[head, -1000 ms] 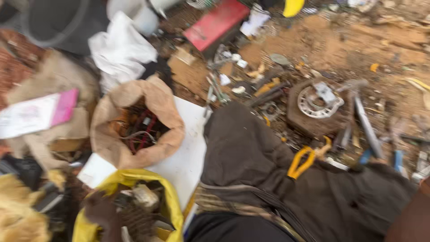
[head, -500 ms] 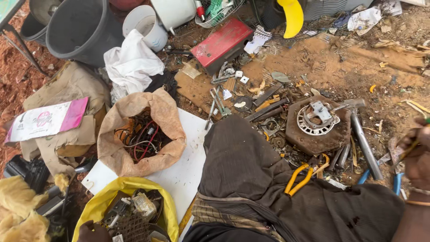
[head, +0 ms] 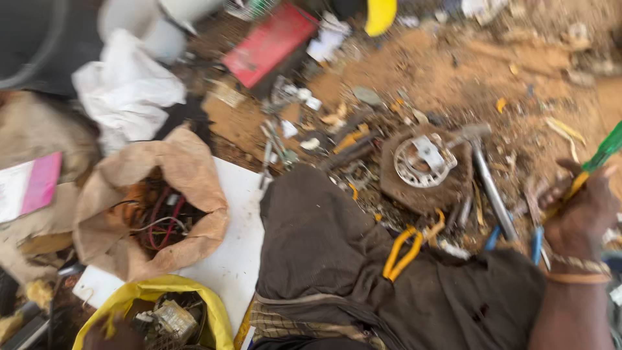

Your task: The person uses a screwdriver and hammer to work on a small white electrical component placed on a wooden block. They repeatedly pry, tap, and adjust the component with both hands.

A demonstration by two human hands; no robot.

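Note:
My right hand [head: 583,210] is at the right edge, closed around a screwdriver-like tool with a green and yellow handle [head: 601,155] that points up and to the right. The hand hovers over scattered hand tools beside my knee in dark trousers [head: 337,246]. Yellow-handled pliers [head: 403,251] lie on the trouser leg. Blue-handled pliers [head: 515,236] lie just left of the hand. My left hand [head: 107,334] shows only as a blurred dark shape at the bottom edge by a yellow bag [head: 120,304]; its grip is unclear.
A round metal part sits on a rusty block [head: 424,165], with a grey metal bar [head: 490,188] beside it. A brown sack of wires [head: 155,214] rests on a white board [head: 236,259]. A red flat box [head: 269,42], white cloth [head: 123,91] and pink-white booklet [head: 29,188] lie on sandy ground.
My right hand has come into view at the right with the green-handled tool and shifted slightly left. The view has moved closer and blurred; the left hand has dropped almost out of view.

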